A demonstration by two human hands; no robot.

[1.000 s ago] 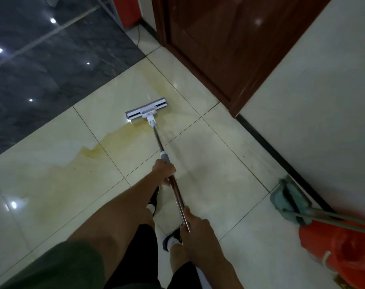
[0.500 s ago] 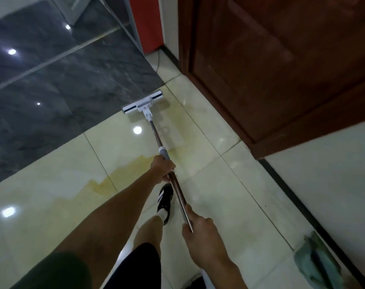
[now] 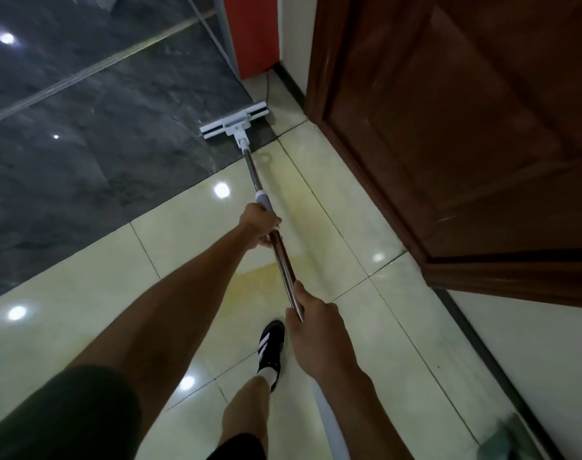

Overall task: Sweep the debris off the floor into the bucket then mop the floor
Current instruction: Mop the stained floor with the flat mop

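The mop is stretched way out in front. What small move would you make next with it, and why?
Probably draw the mop head back toward the feet. It sits on the dark tiles with both arms reaching forward, left hand and right hand gripping the handle, while the yellowish stain lies nearer, on the pale tiles. A pull stroke would likely pass over it.

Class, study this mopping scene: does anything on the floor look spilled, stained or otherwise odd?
Yes. A yellowish stain lies across the cream tiles under the mop handle, between the two hands, with a paler streak running on toward the door. It stands out against the glossy tiles. The mop head sits beyond it, on the dark floor.
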